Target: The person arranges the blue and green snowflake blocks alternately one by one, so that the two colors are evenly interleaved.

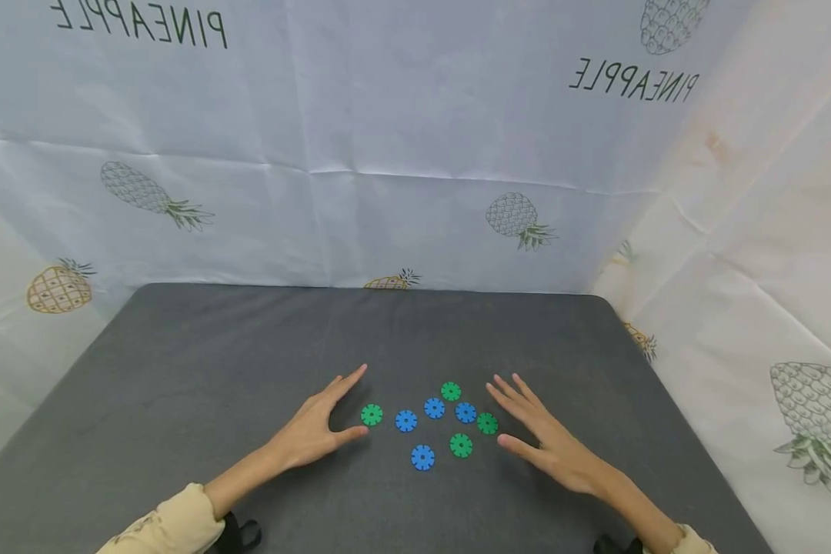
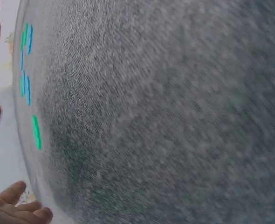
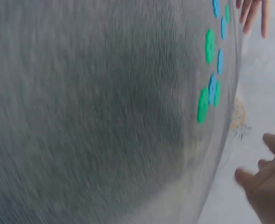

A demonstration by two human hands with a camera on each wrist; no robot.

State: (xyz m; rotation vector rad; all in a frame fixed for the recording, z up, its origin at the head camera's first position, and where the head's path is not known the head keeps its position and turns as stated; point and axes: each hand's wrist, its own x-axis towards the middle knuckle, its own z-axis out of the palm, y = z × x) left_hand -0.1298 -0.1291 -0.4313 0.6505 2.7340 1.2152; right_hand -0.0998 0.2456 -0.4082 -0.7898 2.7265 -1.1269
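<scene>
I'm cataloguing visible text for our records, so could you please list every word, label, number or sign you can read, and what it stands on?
"PINEAPPLE": on the cloth, upper left in the head view, running right to left.
"PINEAPPLE": same cloth, upper right, also running right to left.
I can read nothing on the discs.

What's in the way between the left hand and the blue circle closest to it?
One green disc lies on the dark table between the left hand and that blue disc. It looks thin and flat, so the hand could probably pass over it.
</scene>
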